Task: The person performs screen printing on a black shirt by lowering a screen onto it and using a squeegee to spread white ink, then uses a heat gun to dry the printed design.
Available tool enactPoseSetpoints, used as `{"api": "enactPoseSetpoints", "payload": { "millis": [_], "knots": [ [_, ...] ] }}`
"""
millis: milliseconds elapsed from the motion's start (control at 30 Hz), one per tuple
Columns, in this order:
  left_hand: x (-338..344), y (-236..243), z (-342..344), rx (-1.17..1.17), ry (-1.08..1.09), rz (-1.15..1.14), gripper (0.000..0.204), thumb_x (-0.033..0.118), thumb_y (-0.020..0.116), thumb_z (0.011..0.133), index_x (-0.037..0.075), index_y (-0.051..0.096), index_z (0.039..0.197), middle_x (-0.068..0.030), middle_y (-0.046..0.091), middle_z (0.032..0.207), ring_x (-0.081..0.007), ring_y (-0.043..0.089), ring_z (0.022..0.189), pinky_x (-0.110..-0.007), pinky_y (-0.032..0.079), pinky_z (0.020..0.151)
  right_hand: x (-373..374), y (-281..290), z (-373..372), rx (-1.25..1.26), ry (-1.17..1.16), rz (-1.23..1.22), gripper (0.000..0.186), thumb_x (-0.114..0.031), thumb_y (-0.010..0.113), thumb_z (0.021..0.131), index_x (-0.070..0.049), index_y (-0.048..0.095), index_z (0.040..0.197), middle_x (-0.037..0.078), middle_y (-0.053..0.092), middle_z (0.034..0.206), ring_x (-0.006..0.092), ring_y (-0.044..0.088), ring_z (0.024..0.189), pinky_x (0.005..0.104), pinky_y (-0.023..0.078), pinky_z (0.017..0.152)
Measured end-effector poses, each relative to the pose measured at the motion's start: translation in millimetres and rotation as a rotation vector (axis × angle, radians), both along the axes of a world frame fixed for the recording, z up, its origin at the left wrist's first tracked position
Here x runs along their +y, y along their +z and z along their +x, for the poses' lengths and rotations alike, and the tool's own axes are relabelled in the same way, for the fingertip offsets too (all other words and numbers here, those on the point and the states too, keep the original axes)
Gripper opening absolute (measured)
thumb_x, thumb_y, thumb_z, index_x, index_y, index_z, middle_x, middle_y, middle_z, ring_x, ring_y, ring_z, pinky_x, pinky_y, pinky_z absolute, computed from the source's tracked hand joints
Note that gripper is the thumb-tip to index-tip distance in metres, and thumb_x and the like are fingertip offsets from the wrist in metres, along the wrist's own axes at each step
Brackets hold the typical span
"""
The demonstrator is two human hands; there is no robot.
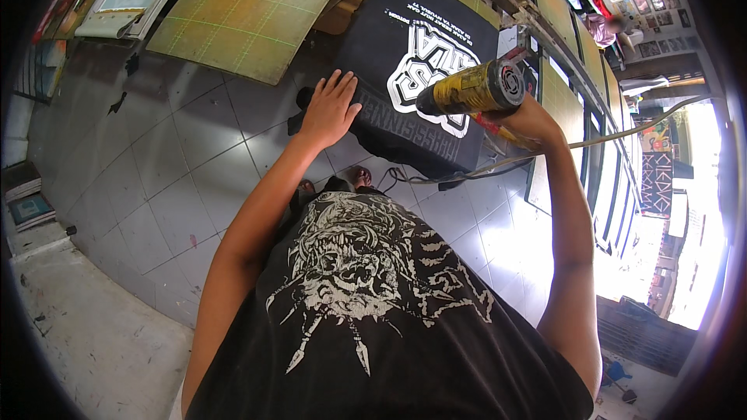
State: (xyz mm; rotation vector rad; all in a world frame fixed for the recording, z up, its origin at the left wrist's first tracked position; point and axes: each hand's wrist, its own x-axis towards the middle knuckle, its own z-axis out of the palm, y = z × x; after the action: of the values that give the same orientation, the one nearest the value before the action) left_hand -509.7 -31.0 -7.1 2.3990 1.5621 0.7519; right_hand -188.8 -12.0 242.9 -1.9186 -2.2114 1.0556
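Observation:
A black T-shirt (pixel 373 47) with a large white print lies stretched over a board in front of me, its lower part hanging over the near edge. My left hand (pixel 332 109) rests on the cloth at the near left corner, palm down, fingers extended. In my right hand (pixel 529 120) is a yellow and black heat gun (pixel 467 92), held by its handle above the right side of the print. Its dark nozzle points left over the white lettering. The fingers round the handle are partly hidden by the tool's body.
A yellowish printing board (pixel 249 8) with green grid lines juts out at the left. More boards (pixel 556 101) line a metal rack at the right. A pale cable (pixel 607 138) runs from the tool's side toward the right. Another person (pixel 607 29) is at the far right.

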Motion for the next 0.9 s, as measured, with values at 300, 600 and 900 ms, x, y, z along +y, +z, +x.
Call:
{"api": "enactPoseSetpoints", "payload": {
  "millis": [300, 600, 900],
  "knots": [
    [-1.1, -3.2, 0.0, -0.015, -0.008, 0.041, 0.053, 0.032, 0.047, 0.1, -0.002, 0.046, 0.14, -0.016, 0.045, 0.149, -0.0358, 0.035, 0.142, -0.052, 0.026, 0.116, -1.7, 1.1, -5.3, 0.022, -0.005, 0.001, 0.051, -0.007, 0.082, 0.076, -0.007, 0.065, 0.123, 0.009, 0.069, 0.12, 0.0195, 0.064, 0.112, 0.0343, 0.047, 0.101],
    [-0.2, -4.4, 1.5, -0.02, 0.001, 0.051, 0.051, 0.031, 0.046, 0.101, -0.002, 0.048, 0.139, -0.015, 0.047, 0.148, -0.0337, 0.035, 0.142, -0.05, 0.025, 0.117, -1.5, -0.4, -7.7, 0.035, -0.029, -0.022, 0.052, -0.008, 0.083, 0.075, -0.006, 0.064, 0.124, 0.01, 0.069, 0.119, 0.0196, 0.063, 0.112, 0.0346, 0.047, 0.101],
    [0.3, -6.8, 0.9, -0.056, 0.002, 0.067, 0.049, 0.029, 0.046, 0.101, -0.001, 0.048, 0.139, -0.0156, 0.047, 0.147, -0.034, 0.037, 0.141, -0.051, 0.025, 0.116, -2.5, -4.7, -10.9, 0.043, -0.008, -0.035, 0.051, -0.008, 0.083, 0.075, -0.006, 0.064, 0.123, 0.009, 0.069, 0.118, 0.0189, 0.064, 0.111, 0.0339, 0.048, 0.1]
  ]
}}
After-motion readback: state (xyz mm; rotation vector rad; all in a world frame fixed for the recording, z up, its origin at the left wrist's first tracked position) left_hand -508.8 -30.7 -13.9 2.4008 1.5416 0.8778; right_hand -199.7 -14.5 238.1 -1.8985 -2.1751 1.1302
